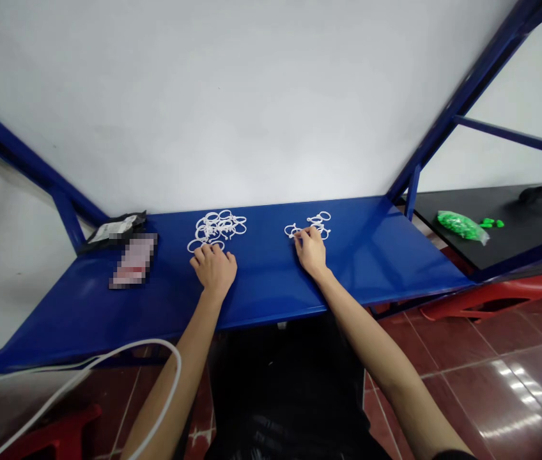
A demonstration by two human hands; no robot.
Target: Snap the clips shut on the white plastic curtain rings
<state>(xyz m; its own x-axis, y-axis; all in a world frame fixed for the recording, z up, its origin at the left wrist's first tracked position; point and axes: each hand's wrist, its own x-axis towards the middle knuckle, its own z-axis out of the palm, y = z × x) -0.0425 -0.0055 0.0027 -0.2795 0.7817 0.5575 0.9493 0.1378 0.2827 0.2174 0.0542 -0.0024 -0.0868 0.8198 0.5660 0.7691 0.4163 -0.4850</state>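
Observation:
A heap of thin white plastic rings (220,225), each with a small knob, lies on the blue table (261,281). At the heap's near edge, my left hand (214,271) rests palm down, its fingers apart and touching the closest rings. Farther right is a smaller group of the same rings (319,217). There my right hand (311,250) has thumb and fingers pinched together on a white ring (291,230), which sticks out to the left. The fingers partly cover the other rings behind them.
A black plastic package (115,230) and a blurred pinkish packet (134,260) lie at the table's left. On a black table (443,211) to the right sits a bag of green pieces (461,225). A white cable (178,358) loops over my left forearm. Red stools (496,297) stand below.

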